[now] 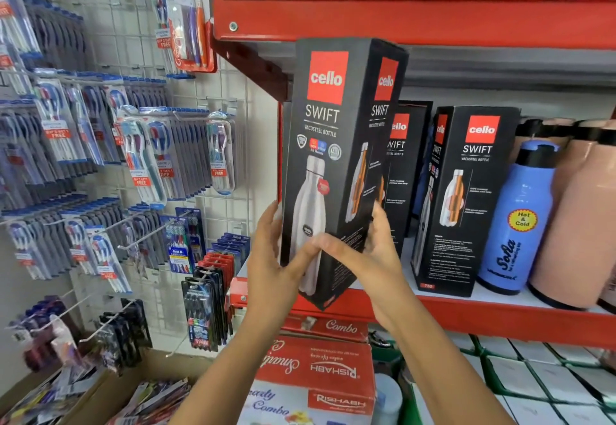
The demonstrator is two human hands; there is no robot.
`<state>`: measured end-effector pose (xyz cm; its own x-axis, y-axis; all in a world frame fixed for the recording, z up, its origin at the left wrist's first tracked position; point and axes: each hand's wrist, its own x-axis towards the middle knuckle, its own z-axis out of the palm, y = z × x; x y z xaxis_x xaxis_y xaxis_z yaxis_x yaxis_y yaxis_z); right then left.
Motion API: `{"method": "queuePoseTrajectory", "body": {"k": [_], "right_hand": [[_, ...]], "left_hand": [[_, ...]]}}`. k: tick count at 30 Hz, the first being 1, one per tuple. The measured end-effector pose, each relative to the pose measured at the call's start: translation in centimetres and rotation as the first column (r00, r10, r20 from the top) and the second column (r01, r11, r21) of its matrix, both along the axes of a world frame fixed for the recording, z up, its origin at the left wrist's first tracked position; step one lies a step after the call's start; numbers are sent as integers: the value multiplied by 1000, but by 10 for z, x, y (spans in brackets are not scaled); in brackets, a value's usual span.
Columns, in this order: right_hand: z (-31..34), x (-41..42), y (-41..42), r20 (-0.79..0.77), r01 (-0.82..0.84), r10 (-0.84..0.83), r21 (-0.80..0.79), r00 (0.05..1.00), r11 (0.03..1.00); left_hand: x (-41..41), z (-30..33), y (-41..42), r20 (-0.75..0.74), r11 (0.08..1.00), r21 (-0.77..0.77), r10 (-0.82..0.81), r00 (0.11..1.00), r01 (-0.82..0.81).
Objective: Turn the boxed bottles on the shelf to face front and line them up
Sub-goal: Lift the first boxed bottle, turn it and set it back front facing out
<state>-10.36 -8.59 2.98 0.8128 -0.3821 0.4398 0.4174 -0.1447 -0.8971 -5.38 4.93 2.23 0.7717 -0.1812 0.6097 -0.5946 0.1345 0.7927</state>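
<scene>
A tall black Cello Swift bottle box is lifted off the red shelf, tilted slightly, its front with the white bottle picture turned toward me. My left hand grips its lower left edge. My right hand wraps its lower right side, thumb across the front. Behind it a second black box stands on the shelf, half hidden. To the right a third box stands angled, a corner edge pointing forward.
A blue flask and peach flasks stand on the shelf's right part. Toothbrush packs hang on a wire grid at left. Red cartons sit below the shelf. Another red shelf runs just above the held box.
</scene>
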Motion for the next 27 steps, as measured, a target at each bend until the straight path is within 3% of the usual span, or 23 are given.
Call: {"method": "queuePoseTrajectory", "body": {"k": [7,17,27], "right_hand": [[2,7,-3,-19,-79,78,-53,997,996],[-10,64,-2,3,127,-129,-205,992,971],[-29,98,1,-70,202,-220,-201,973,959]], "left_hand": [[14,1,6,-70,992,-111,-63,996,54],[69,-4,2,-117,995,-97,-38,992,26],[107,-28,-6,-202,997,-65,-49,978,36]]}}
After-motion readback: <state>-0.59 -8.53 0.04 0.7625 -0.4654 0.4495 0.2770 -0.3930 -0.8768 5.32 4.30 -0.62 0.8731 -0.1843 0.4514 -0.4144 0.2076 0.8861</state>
